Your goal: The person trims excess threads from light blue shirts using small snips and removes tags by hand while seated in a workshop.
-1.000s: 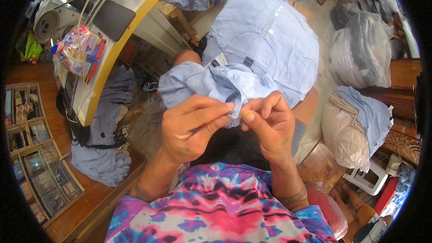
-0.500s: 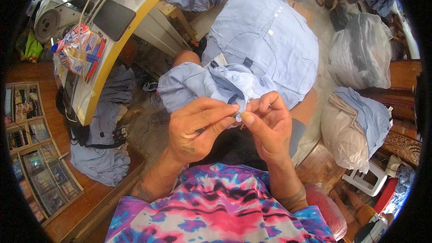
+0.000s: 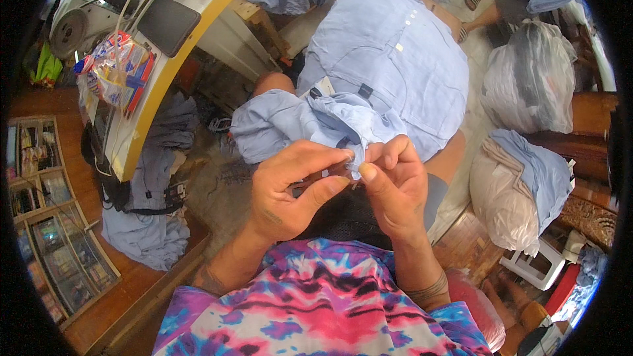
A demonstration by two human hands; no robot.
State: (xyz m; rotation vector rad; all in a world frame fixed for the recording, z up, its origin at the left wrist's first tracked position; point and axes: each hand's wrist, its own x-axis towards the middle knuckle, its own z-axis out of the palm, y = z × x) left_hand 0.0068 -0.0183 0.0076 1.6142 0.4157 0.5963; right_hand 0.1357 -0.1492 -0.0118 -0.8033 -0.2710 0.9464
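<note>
A light blue shirt (image 3: pixel 277 118) lies bunched on my lap, a narrow edge of it lifted between my hands. My right hand (image 3: pixel 399 188) pinches that edge between thumb and curled fingers. From the other side my left hand (image 3: pixel 290 188) holds the same edge at its index fingertip; its thumb is parted from the finger, and its other fingers are partly hidden. Just beyond, a large mound of light blue shirts (image 3: pixel 389 46) has white buttons and a dark label (image 3: pixel 364 91) near its lower side.
On the left stands a yellow-edged table (image 3: pixel 217 1) with a sewing machine (image 3: pixel 72 29) and a colourful plastic packet (image 3: pixel 119 69). Filled plastic bags (image 3: pixel 527 79) line the right side, near a white stool (image 3: pixel 537 265). Another person's leg (image 3: pixel 484 20) shows at the upper right.
My left thumb has moved down, away from the index finger and the cloth edge. My right hand keeps its pinch. At the upper right, the other person has shifted.
</note>
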